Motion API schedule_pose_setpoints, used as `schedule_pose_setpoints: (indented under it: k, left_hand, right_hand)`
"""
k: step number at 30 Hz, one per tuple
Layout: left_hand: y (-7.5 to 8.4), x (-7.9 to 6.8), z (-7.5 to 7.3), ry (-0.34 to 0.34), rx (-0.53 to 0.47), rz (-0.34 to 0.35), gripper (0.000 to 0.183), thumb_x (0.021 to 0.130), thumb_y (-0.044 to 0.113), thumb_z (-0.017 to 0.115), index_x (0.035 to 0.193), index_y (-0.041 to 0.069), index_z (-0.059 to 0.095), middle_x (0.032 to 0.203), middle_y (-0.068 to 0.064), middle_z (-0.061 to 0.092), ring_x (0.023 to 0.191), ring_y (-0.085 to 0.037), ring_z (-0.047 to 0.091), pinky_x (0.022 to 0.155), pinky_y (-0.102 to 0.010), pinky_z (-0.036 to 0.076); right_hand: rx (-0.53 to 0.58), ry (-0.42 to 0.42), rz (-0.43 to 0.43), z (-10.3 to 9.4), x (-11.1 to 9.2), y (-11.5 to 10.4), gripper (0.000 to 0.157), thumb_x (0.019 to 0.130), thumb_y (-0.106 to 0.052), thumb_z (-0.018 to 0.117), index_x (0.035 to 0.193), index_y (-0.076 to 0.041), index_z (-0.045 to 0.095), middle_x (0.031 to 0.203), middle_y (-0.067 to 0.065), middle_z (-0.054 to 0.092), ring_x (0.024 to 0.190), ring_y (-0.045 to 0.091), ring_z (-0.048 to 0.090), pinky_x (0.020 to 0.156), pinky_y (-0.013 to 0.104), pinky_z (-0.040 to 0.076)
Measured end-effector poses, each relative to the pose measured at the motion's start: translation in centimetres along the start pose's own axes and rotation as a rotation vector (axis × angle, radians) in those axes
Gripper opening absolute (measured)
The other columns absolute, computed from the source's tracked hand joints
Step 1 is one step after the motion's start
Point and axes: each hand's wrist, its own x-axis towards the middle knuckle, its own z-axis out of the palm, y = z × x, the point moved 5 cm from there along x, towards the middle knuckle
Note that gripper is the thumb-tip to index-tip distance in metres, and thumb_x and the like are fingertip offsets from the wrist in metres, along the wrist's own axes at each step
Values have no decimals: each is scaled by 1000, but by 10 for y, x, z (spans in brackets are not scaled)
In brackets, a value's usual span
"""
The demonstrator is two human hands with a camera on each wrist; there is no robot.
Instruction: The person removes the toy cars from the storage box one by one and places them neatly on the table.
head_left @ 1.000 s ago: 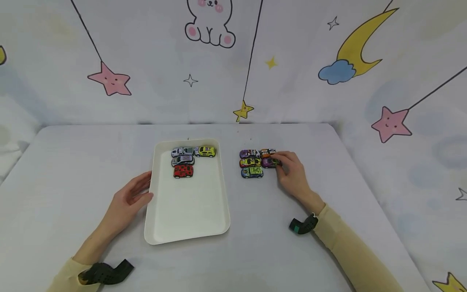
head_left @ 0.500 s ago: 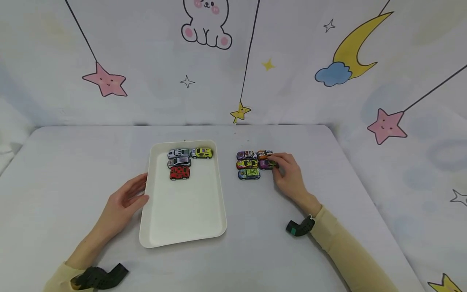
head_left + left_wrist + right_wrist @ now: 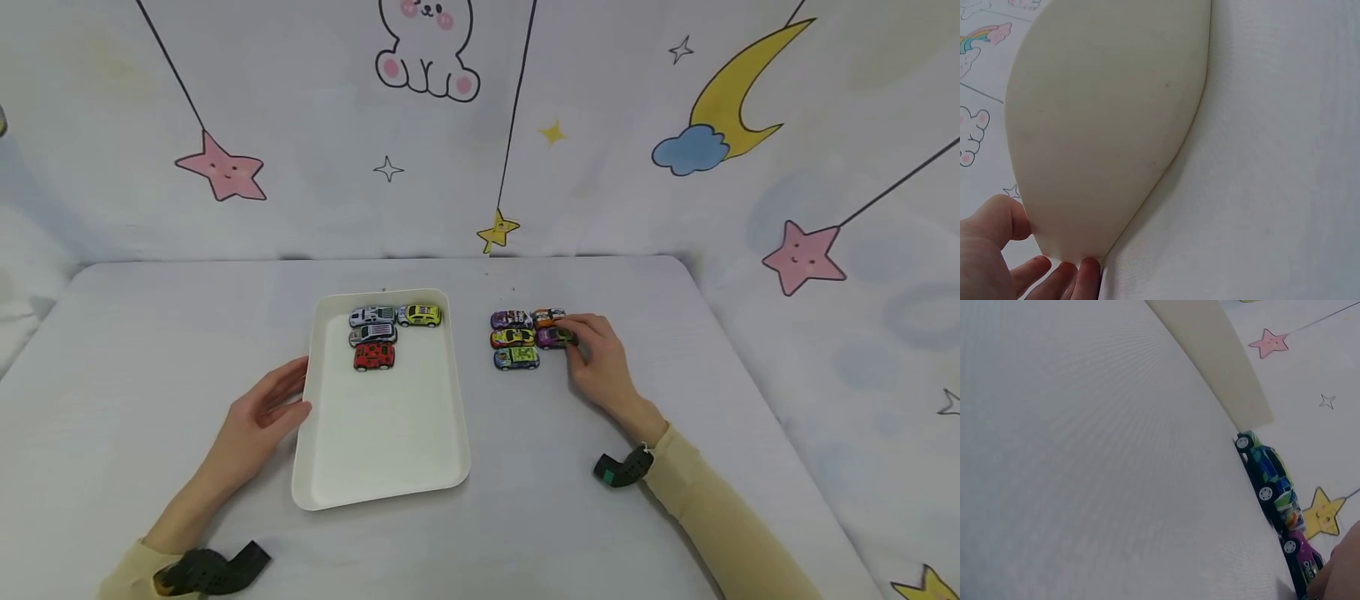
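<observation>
In the head view, a white tray [image 3: 382, 442] lies left of centre with several toy cars at its far end, among them a red one [image 3: 373, 357] and a yellow one [image 3: 419, 315]. My left hand [image 3: 255, 425] holds the tray's left edge, thumb at the rim and fingers along the outer wall; the left wrist view shows this wall [image 3: 1110, 125] close up. Right of the tray sits a cluster of toy cars. At its right side my right hand [image 3: 600, 362] pinches a purple-and-green toy car [image 3: 553, 337], partly covered by the fingers.
Beside the purple-and-green car stand an orange car [image 3: 548, 317], a purple-and-white car [image 3: 512, 319], a yellow-and-red car [image 3: 512, 337] and a blue-and-green car [image 3: 516, 357]. A cloth backdrop [image 3: 315, 125] with printed stars rises behind the white table [image 3: 570, 517].
</observation>
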Motion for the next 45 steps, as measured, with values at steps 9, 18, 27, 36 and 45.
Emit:
schedule_pose_setpoints:
  k: [9, 18, 27, 36, 45]
  left_hand:
    - [-4, 2, 6, -8, -30, -14, 56, 96, -3, 60, 149, -2, 42, 147, -31, 45, 127, 6, 51, 95, -10, 51]
    - [-2, -1, 2, -3, -8, -17, 56, 97, -2, 61, 149, -2, 42, 146, -32, 44, 125, 9, 50, 94, -9, 50]
    - [-2, -1, -3, -1, -4, -8, 55, 97, -2, 61, 148, -3, 42, 146, -33, 44, 126, 9, 50, 94, -9, 50]
    - [-4, -2, 1, -12, -11, -17, 54, 97, 0, 61, 148, -3, 41, 147, -32, 44, 126, 10, 49, 94, -8, 50]
    - [-3, -1, -1, -7, -26, -6, 54, 97, -1, 61, 147, -4, 42, 146, -33, 45, 126, 9, 50, 94, -9, 50]
  right_hand:
    - [7, 66, 10, -10, 1, 0, 45, 75, 20, 65, 116, 2, 70, 117, 17, 65, 111, 34, 57, 95, 39, 47]
    - [58, 17, 43, -3, 11, -17, 46, 79, 18, 67, 122, 1, 66, 122, 17, 63, 117, 34, 57, 96, 45, 49]
    - [120, -39, -71, 16, 22, -50, 40, 84, 14, 66, 123, 4, 65, 121, 18, 63, 111, 33, 60, 89, 40, 54]
    - [111, -154, -174, 42, 37, -88, 34, 88, 6, 69, 122, 1, 65, 122, 14, 64, 110, 29, 63, 87, 44, 58]
    - [94, -225, -313, 75, 50, -121, 32, 92, -1, 67, 124, -1, 64, 123, 13, 63, 114, 26, 61, 96, 38, 57]
